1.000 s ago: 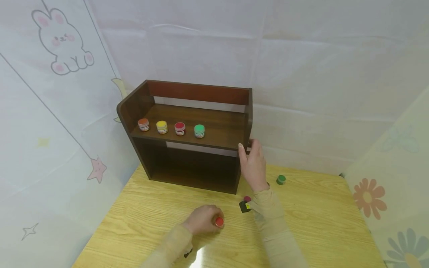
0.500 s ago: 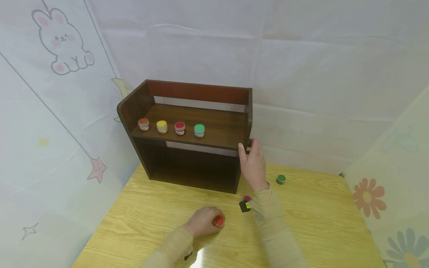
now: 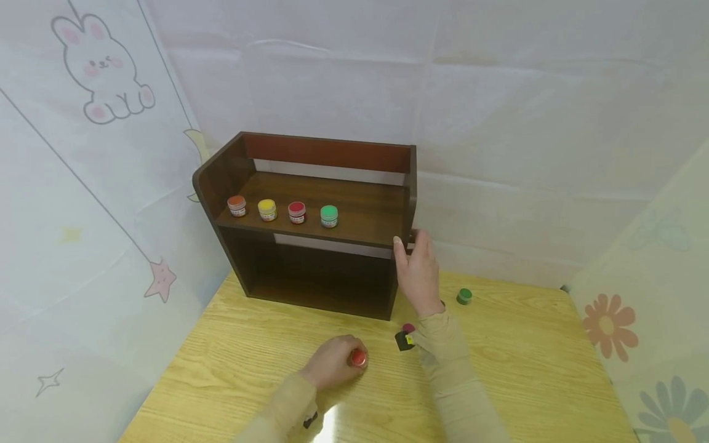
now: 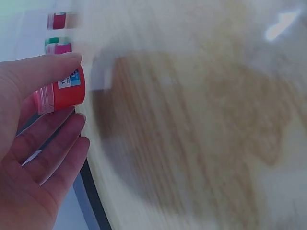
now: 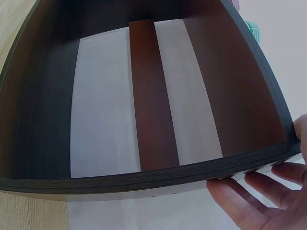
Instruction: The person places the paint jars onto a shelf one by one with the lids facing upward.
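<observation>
My left hand (image 3: 334, 362) pinches a small red paint jar (image 3: 359, 358) between thumb and fingers, close over the table in front of the shelf. In the left wrist view the red jar (image 4: 69, 93) lies sideways in the picture, its clear lid toward the palm and its base toward the wood. My right hand (image 3: 420, 277) grips the dark brown two-tier shelf (image 3: 365, 229) by its right side panel. The right wrist view shows fingertips (image 5: 220, 189) against the panel's outer face, with the thumb partly cut off at the frame's edge.
Orange (image 3: 237, 207), yellow (image 3: 267, 211), crimson (image 3: 296, 213) and light green (image 3: 329, 216) paint jars stand along the upper board's front. A dark green jar (image 3: 464, 297) stands right of the shelf. A magenta jar (image 3: 408, 328) is partly hidden by the black wrist camera (image 3: 405, 341).
My left hand has moved slightly away from me and to the left with the red paint jar. The right hand stays in place on the shelf's side.
</observation>
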`<action>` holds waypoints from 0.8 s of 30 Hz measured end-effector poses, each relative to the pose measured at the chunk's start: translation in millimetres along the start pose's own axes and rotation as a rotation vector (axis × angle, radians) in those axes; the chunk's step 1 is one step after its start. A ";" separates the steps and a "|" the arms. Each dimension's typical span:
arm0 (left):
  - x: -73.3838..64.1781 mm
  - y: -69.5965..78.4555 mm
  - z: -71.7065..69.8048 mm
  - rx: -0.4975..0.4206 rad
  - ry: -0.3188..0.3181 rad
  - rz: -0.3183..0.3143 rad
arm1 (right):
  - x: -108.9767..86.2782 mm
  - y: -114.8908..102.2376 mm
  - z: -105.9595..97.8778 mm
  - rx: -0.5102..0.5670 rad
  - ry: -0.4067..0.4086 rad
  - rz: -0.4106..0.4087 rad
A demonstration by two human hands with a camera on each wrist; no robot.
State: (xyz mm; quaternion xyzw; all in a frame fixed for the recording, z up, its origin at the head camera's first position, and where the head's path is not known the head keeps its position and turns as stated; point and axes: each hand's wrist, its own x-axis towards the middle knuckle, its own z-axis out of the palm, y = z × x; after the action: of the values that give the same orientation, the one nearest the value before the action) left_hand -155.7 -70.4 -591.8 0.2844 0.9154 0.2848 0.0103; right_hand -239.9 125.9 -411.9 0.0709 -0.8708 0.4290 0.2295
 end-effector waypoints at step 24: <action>11.3 8.4 -24.6 -0.144 0.065 -0.069 | 0.5 0.7 1.3 -0.003 0.008 0.005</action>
State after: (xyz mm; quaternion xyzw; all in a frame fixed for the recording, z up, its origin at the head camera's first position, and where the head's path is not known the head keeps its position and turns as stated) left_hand -165.3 -71.5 -565.1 0.2417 0.9017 0.3584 0.0107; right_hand -241.0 125.4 -412.9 0.0667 -0.8707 0.4286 0.2321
